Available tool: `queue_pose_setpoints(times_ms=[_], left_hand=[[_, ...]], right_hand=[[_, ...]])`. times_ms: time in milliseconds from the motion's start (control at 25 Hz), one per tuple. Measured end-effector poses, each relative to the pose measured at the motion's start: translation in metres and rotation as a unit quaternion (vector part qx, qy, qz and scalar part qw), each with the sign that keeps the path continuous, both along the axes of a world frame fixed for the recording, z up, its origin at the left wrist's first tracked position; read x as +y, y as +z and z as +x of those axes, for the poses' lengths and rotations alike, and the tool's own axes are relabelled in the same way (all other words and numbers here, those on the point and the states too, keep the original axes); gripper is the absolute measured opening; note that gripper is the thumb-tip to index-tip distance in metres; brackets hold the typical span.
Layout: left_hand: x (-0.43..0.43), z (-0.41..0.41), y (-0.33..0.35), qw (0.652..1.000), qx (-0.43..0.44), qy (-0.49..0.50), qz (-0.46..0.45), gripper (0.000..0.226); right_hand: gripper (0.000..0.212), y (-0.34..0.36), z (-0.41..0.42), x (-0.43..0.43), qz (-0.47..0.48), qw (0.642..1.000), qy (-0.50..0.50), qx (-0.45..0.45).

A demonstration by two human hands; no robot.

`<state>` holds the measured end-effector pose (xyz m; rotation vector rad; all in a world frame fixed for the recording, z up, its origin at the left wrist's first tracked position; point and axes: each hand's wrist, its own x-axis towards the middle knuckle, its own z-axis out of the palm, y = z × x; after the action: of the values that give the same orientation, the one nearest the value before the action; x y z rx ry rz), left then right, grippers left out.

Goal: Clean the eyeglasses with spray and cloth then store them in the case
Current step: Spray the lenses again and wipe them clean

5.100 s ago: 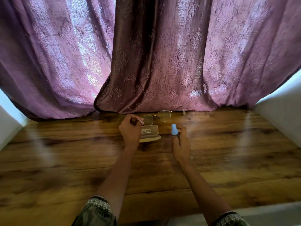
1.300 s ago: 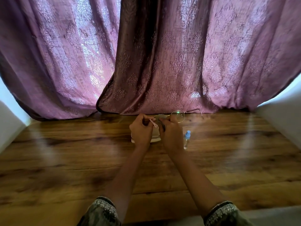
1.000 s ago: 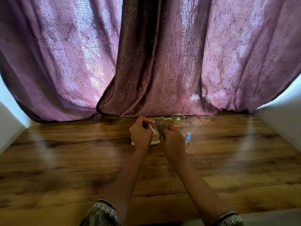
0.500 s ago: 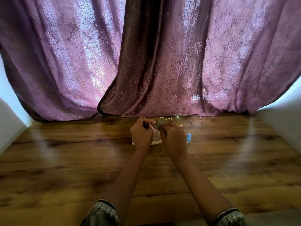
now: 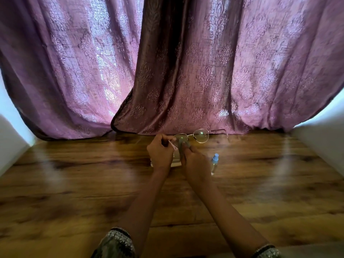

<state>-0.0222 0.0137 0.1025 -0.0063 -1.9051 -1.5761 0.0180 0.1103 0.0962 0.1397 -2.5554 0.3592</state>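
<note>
Thin metal-rimmed eyeglasses (image 5: pixel 201 135) are held up above the wooden table, temples unfolded. My left hand (image 5: pixel 160 153) grips the left temple near its pink tip. My right hand (image 5: pixel 195 161) pinches a grey-green cloth (image 5: pixel 183 142) against the left lens. Just right of my right hand stands the small spray bottle (image 5: pixel 214 161) with its blue cap. The pale glasses case (image 5: pixel 176 162) lies on the table beneath my hands, mostly hidden by them.
The wooden table (image 5: pixel 74 192) stretches wide to both sides and toward me. Purple patterned curtains (image 5: pixel 186 71) hang down to the table's far edge. White walls (image 5: pixel 323 142) close in at left and right.
Five seconds ago my right hand was by the spray bottle; it now holds the cloth on the left lens. Over the last second both hands barely moved, with the cloth shifting slightly on the lens.
</note>
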Motion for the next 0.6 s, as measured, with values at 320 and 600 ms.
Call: queue_pose_setpoints(times_ms=[320, 600], left_hand=[[0.001, 0.001, 0.004, 1.0, -0.018, -0.003, 0.001, 0.006], [0.002, 0.004, 0.006, 1.0, -0.016, -0.007, -0.016, 0.007]], right_hand=[[0.042, -0.005, -0.002, -0.011, -0.015, 0.999, 0.048, -0.02], [0.034, 0.012, -0.011, -0.005, -0.051, 0.997, 0.024, -0.052]])
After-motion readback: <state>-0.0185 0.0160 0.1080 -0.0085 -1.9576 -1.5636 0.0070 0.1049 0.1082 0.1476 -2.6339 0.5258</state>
